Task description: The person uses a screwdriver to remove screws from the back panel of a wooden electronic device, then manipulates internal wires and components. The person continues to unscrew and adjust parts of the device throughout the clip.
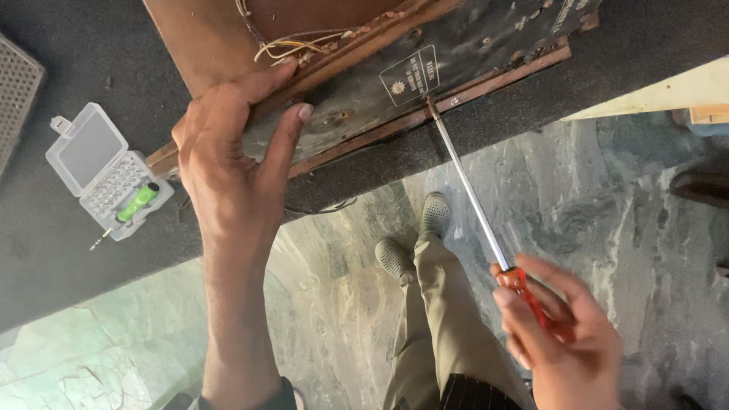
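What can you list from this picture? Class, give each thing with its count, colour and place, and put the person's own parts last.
Old cabinet: one, brown wood with a dark panel, on the table's top edge.
Loose wires: a few, pale, at the cabinet's open corner.
Screwdriver: one, long silver shaft with a red handle, tip against the cabinet's lower edge.
Bit case: one, clear plastic, lid open, left on the table, with a green driver inside.
Table: one, dark grey.
Floor: greenish marble, below.
Shoes: two, grey.
Trousers: khaki.
Left hand: on the cabinet's corner.
Right hand: wrapped around the red handle.
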